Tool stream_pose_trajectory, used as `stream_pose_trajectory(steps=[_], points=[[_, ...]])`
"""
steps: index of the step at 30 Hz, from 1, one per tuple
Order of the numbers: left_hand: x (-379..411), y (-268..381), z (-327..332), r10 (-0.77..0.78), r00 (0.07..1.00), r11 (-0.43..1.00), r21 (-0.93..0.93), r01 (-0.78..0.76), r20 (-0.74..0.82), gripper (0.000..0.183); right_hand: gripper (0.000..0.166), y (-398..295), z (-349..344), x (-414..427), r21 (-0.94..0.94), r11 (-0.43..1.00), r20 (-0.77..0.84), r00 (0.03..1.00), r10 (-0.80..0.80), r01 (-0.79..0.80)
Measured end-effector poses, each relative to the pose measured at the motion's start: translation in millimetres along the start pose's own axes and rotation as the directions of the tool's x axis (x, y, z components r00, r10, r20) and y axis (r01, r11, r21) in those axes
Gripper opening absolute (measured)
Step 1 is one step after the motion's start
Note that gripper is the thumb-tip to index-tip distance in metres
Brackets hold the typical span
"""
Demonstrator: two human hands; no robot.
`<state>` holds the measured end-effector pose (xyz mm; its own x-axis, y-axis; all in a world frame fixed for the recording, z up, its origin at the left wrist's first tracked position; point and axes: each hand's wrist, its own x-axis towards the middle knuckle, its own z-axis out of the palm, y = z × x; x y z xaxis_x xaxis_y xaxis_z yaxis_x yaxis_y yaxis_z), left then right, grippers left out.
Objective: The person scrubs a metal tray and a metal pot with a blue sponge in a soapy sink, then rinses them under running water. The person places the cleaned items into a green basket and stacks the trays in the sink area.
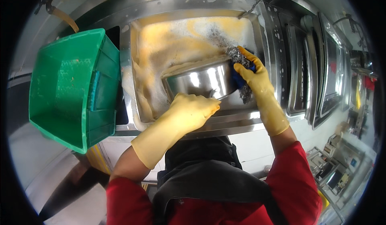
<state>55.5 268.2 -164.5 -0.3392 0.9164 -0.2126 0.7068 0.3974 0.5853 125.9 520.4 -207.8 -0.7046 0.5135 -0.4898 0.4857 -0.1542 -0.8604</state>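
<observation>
A shiny metal pan (pixel 200 78) stands tilted on its side over a large metal tray (pixel 169 41) that bears yellowish suds and scuff marks. My left hand (pixel 193 110), in a yellow rubber glove, grips the pan's near edge; its fingertips are partly hidden. In my right hand (pixel 251 69), gloved the same way, is a steel wool scourer (pixel 237 55) together with a dark blue cloth or pad (pixel 238 75), at the right end of the pan. More steel wool hangs below the blue piece.
On the left, a green plastic crate (pixel 72 86) sits tilted beside the tray. Several metal trays (pixel 328 74) stand on edge at the right. A metal chain (pixel 259 1) reaches the tray's far right corner. A metal counter rim (pixel 229 124) runs along the near side.
</observation>
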Motion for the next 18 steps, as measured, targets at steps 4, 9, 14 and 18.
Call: stream_pose_trajectory(steps=[4, 9, 14, 18], points=[[12.4, 16.6, -6.3, -0.033, 0.982, 0.999, 0.026, 0.029, 0.183, 0.022, 0.059, -14.4, 16.9, -9.7, -0.053, 0.954, 0.085, 0.953, -0.29, 0.295], [21.4, 35.5, 3.5, -0.08, 0.963, 0.985, -0.127, 0.115, 0.256, 0.02, 0.066, -68.1, 44.3, -24.2, -0.352, 0.372, 0.753, 0.496, -0.433, 0.859], [21.6, 42.0, 103.3, -0.194, 0.967, 0.957, -0.186, 0.223, 0.163, 0.024, 0.047, -94.4, 119.5, -39.9, -0.328, 0.109, 0.944, 0.33, 0.004, 0.938], [17.9, 63.9, 65.0, -0.261, 0.9, 0.912, -0.217, 0.349, 0.35, 0.025, 0.04, -80.6, 190.3, -29.1, -0.315, -0.001, 0.863, 0.287, 0.415, 0.949]])
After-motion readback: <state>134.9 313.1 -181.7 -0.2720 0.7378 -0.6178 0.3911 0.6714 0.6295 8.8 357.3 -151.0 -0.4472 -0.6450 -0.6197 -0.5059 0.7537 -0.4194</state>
